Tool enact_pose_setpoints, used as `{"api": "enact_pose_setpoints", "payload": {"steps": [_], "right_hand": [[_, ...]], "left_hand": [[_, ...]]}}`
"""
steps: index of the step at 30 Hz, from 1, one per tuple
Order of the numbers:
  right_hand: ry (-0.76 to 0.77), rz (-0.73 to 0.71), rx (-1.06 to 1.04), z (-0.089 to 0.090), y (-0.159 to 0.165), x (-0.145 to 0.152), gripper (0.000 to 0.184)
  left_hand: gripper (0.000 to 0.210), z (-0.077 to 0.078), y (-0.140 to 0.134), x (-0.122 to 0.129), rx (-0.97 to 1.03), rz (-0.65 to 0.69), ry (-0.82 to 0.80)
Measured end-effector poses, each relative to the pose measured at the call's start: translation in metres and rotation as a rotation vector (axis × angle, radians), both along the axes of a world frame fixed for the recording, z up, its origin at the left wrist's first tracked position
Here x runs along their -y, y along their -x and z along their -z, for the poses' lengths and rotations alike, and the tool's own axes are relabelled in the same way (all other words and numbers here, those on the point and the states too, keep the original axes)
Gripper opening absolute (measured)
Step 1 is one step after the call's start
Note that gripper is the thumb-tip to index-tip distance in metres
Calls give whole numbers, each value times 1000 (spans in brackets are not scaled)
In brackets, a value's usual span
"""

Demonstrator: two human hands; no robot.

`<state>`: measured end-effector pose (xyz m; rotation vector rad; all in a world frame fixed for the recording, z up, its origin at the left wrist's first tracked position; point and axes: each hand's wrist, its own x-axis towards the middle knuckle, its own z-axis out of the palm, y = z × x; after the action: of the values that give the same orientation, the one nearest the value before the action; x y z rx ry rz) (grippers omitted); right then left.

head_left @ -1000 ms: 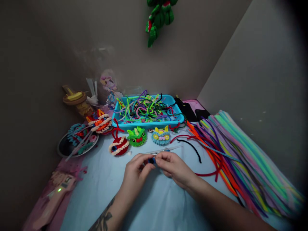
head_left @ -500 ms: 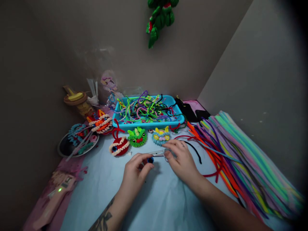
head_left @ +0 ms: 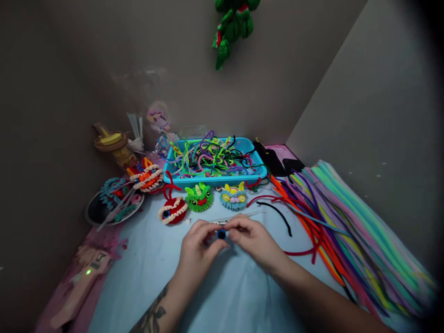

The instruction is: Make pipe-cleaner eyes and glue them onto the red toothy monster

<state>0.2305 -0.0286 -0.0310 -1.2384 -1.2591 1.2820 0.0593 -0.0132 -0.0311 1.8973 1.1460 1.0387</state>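
My left hand (head_left: pixel 198 245) pinches a small round blue-and-black fuzzy coil (head_left: pixel 221 234) between thumb and fingers. Against the coil's other side, the closed fingertips of my right hand (head_left: pixel 255 240) meet it. Just behind my fingers lies a metal tool, apparently scissors (head_left: pixel 221 223), mostly hidden. Beyond the hands sit a red-and-cream fuzzy head (head_left: pixel 173 210) with one similar blue-and-black eye, a green dragon-like head (head_left: pixel 199 199) and a light-blue head with yellow eyes (head_left: pixel 233 198).
A blue tray (head_left: pixel 215 179) of tangled pipe-cleaner scraps stands at the back. Long pipe cleaners (head_left: pixel 347 222) spread along the right. At left are a metal bowl (head_left: pixel 133 212) with fuzzy pieces and a pink glue-gun-like device (head_left: pixel 81 286) with a green light. A black pipe cleaner (head_left: pixel 279 215) lies nearby.
My right hand has let go of the scissors and moved left and slightly down to the coil. My left hand still pinches the coil, shifted slightly right.
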Motion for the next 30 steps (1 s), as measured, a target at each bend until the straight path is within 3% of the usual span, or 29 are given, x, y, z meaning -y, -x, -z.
{"api": "enact_pose_setpoints", "payload": {"steps": [3,5,13,19,30], "right_hand": [[212,-47,-269,-1,9,3,33],[263,-71,-314,-2,12,4,34],[280,-44,-264,-2,8,2,37],[241,-84,-209,-2,6,2,36],[292,-122,-297,1,7,3,35]], "left_hand": [[19,1,0,2,-31,13,-81],[18,1,1,3,-53,22,-108],[30,3,2,1,-38,93,-106],[19,3,2,0,-26,140,-82],[10,0,2,2,-37,25,-198]]}}
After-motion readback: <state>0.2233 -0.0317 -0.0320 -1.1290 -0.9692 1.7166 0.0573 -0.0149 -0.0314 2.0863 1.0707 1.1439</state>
